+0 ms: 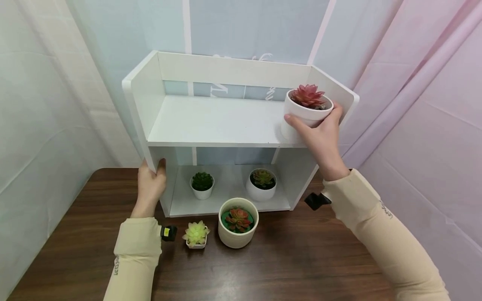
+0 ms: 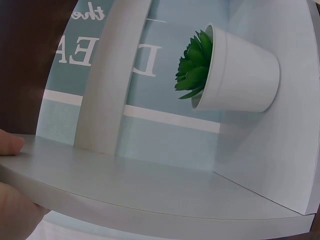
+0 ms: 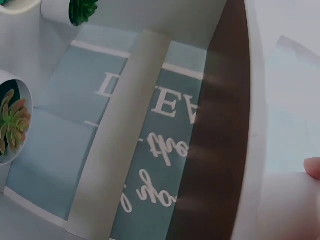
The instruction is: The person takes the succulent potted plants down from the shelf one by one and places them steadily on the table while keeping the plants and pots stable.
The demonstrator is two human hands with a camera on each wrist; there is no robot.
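Observation:
My right hand (image 1: 321,140) grips a white pot with a red succulent (image 1: 305,110) at the right end of the upper board, thumb on its near side and fingers round its right. In the right wrist view just a fingertip (image 3: 313,168) shows at the edge. My left hand (image 1: 150,184) holds the left side panel of the white two-tier shelf (image 1: 222,121), thumb on the inner face. The left wrist view shows that panel between thumb (image 2: 10,143) and fingers. Inside the lower tier stand a small dark green succulent (image 1: 202,184) and a green-red succulent (image 1: 261,186), both in white pots.
On the brown wooden table (image 1: 301,259), before the shelf, stand a cream pot with an orange-red succulent (image 1: 237,238) and a small pale yellow-green succulent (image 1: 196,234) in a white pot. A blue-grey curtain (image 1: 256,25) with white lettering hangs behind; pale cloth hangs on both sides.

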